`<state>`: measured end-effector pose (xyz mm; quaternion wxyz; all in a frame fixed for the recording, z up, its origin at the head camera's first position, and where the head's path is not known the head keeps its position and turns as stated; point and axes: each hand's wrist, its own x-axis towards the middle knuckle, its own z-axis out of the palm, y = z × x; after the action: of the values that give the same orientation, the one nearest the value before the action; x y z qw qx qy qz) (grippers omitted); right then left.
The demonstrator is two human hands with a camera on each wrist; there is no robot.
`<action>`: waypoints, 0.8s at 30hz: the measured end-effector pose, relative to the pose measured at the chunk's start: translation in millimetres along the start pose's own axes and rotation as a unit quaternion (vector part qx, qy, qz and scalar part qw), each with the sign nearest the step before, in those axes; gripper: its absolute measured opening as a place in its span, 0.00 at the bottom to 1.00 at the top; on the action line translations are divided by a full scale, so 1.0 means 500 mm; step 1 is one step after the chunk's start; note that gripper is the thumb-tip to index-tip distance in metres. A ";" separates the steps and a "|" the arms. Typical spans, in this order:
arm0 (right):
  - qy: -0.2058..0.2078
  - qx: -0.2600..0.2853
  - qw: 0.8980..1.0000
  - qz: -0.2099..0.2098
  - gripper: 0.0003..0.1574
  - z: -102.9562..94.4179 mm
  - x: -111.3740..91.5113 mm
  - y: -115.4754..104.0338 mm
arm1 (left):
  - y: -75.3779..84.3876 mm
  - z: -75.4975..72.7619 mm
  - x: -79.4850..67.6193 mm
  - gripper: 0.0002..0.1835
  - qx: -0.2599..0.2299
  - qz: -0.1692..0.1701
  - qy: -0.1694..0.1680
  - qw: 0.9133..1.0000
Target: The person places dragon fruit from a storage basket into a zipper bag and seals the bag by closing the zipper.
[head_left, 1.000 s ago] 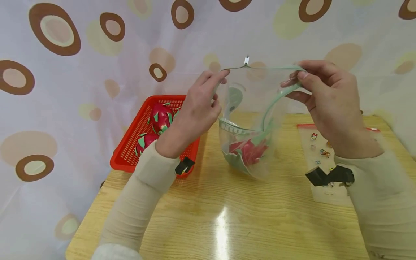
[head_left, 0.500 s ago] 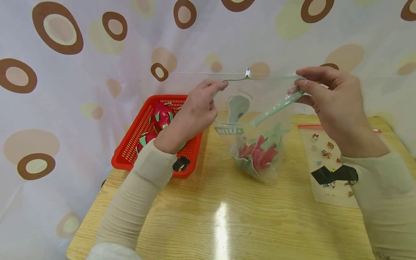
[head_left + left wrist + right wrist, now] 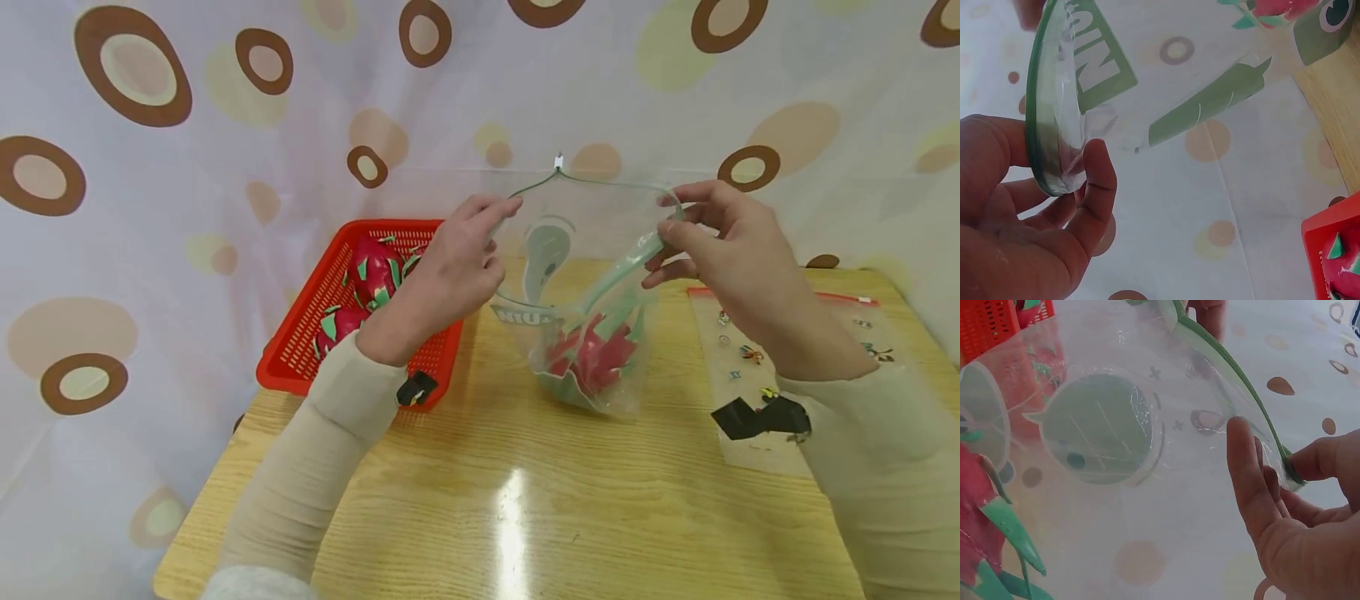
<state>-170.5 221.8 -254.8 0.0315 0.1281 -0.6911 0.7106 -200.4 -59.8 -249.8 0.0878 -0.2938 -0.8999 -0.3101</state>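
A clear zip bag [image 3: 550,250] with green zip edging and green printed figures hangs open-mouthed between both hands in the head view. Inside, at the bottom, lies one dragon fruit [image 3: 606,354] with red skin and green scales. My left hand [image 3: 450,271] holds the left end of the mouth; the left wrist view shows its fingers curled about the green zip strip [image 3: 1035,100]. At the opposite end my right hand [image 3: 738,250] pinches the rim, its thumb and fingers on the corner in the right wrist view. Whether the bag's base touches the table cannot be told.
Left of the bag stands a red plastic basket [image 3: 281,381] with several dragon fruits [image 3: 372,268], partly hidden behind my left forearm. A flat clear bag [image 3: 735,454] with a red zip and small colourful figures lies under my right wrist on the wooden table [image 3: 600,517]. Patterned cloth [image 3: 450,108] hangs behind.
The bag's mouth has come down a little, with both hands lower. My right hand has shifted left, nearer the left one. The fruit inside has swung slightly right.
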 end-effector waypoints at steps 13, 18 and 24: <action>0.002 0.131 0.991 -0.023 0.24 0.001 -0.005 -0.014 | -0.010 -0.010 -0.005 0.27 0.011 -0.034 0.024 0.999; 0.014 0.159 0.986 -0.038 0.23 -0.003 -0.010 -0.019 | -0.009 0.000 0.002 0.28 -0.002 -0.033 0.031 0.999; 0.041 0.150 0.986 -0.058 0.21 -0.001 -0.008 -0.024 | -0.009 0.011 0.008 0.30 -0.007 -0.033 0.031 0.999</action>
<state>-164.2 223.4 -244.1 0.0814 0.1415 -0.5662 0.8079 -206.0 -57.5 -255.1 0.1031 -0.2549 -0.9037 -0.3281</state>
